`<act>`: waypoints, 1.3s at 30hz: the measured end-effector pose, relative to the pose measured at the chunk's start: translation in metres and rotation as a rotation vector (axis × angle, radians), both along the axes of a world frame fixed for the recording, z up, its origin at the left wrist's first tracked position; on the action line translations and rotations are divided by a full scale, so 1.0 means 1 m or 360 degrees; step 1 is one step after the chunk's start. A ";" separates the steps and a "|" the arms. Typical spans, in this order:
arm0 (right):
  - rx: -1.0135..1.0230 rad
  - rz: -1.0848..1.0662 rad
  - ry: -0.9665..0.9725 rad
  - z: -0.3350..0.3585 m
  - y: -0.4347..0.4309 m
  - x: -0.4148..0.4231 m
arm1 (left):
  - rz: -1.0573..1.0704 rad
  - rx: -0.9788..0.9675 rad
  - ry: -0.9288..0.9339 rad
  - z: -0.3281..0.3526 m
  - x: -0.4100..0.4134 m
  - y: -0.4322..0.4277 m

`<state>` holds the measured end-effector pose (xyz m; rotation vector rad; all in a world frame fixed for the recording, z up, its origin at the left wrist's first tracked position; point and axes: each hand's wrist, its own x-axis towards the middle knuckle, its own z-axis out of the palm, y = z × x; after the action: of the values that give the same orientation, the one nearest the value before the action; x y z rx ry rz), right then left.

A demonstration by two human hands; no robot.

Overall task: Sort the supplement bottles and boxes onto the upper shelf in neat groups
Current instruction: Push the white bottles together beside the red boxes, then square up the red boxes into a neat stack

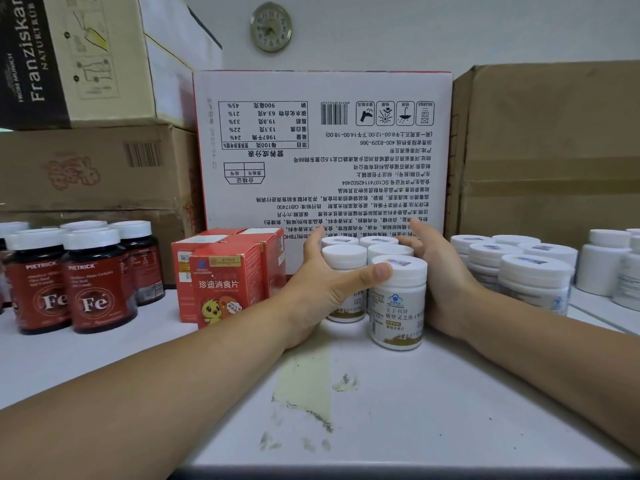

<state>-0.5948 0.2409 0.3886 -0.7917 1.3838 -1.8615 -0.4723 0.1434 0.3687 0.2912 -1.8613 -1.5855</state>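
Open white shelf (398, 410) fills the lower frame to its front edge. At centre, left hand (322, 289) and right hand (443, 271) clamp round the white bottles (398, 306), between red boxes (225, 282) and white-capped jars (533, 271).

On the shelf (381, 393), Fe bottles (69, 278) stand far left, small boxes (225, 282) right of them, then a bottle cluster (384, 271) between the left hand (322, 292) and right hand (443, 278), more bottles (519, 268) farther right, cartons (325, 161) behind.
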 end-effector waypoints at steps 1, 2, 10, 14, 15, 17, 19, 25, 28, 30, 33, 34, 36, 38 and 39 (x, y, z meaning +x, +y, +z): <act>-0.0001 0.0006 -0.0002 0.000 0.000 0.000 | 0.0000 -0.0003 0.0001 0.000 0.000 0.000; -0.0004 0.0004 -0.0004 0.000 0.000 0.000 | 0.0000 -0.0008 0.0004 0.000 0.000 0.000; -0.0076 -0.0064 0.0160 0.011 0.000 0.001 | 0.0207 -0.0400 -0.0140 0.020 0.010 0.016; -0.0165 -0.0152 0.0468 0.025 0.007 -0.001 | 0.0390 -0.0641 -0.0159 0.047 0.017 0.031; -0.0223 -0.0174 0.0525 0.030 0.009 -0.001 | 0.0460 -0.0707 -0.0167 0.056 0.021 0.034; -0.0329 -0.0221 0.0601 0.041 0.016 0.002 | 0.0566 -0.0807 -0.0193 0.073 0.033 0.038; -0.0422 -0.0266 0.0653 0.052 0.024 0.010 | 0.0584 -0.0933 -0.0230 0.090 0.050 0.043; -0.0576 -0.0043 0.0653 0.077 0.035 0.054 | 0.0652 -0.1271 -0.0390 0.139 0.135 0.040; -0.0431 0.0191 0.0678 0.069 0.021 0.088 | 0.0680 -0.1250 -0.0581 0.140 0.173 0.015; -0.0326 0.0258 0.0729 0.059 0.005 0.108 | 0.0554 -0.1084 -0.0626 0.127 0.187 -0.005; -0.0191 0.0215 0.0820 0.045 -0.025 0.131 | 0.0574 -0.1021 -0.0734 0.100 0.196 -0.039; -0.0152 0.0192 0.0854 0.040 -0.035 0.135 | 0.0585 -0.1002 -0.0781 0.092 0.197 -0.049; -0.0083 0.0150 0.0912 0.031 -0.050 0.142 | 0.0510 -0.0896 -0.0790 0.080 0.194 -0.065; -0.0063 0.0106 0.0884 0.021 -0.062 0.146 | 0.0379 -0.0763 -0.0723 0.069 0.188 -0.076; -0.0085 0.0119 0.0854 0.017 -0.064 0.148 | 0.0324 -0.0702 -0.0671 0.062 0.184 -0.080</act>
<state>-0.4469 0.1767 0.4051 -1.4250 1.5940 -1.7003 -0.2885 0.0635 0.4308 0.6269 -2.3533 -0.9921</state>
